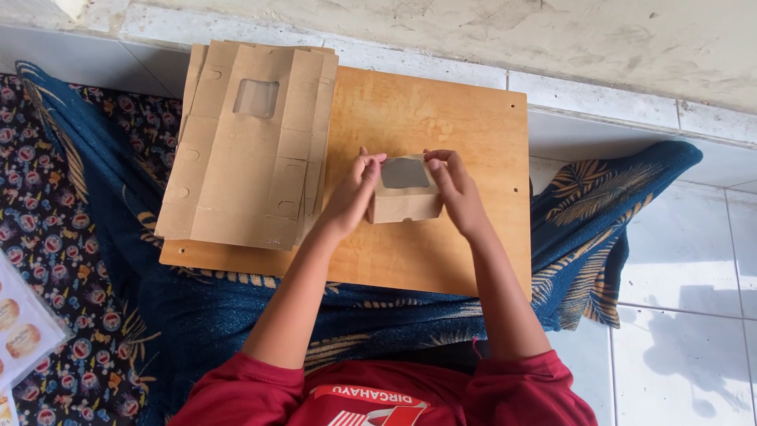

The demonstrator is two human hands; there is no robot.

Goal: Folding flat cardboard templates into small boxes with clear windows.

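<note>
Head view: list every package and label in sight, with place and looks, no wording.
Small brown cardboard box: board centre, between both hands, clear window on top.
Stack of flat brown cardboard box blanks: board's left part, top one with a window cutout.
Sheet of round orange-and-white stickers: left edge, on patterned cloth.

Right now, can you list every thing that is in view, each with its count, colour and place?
Small folded box: one, brown with clear window, held over the board.
Flat box blanks: a stack, brown, top one with a window, on the board's left part.
Wooden board: one, light brown, on the lap.
Patterned cloth: blue, under the board.
Sticker sheet: white, at the left edge.
Tiled floor: white.
Left hand: on the box's left side.
Right hand: on its right side.
</note>
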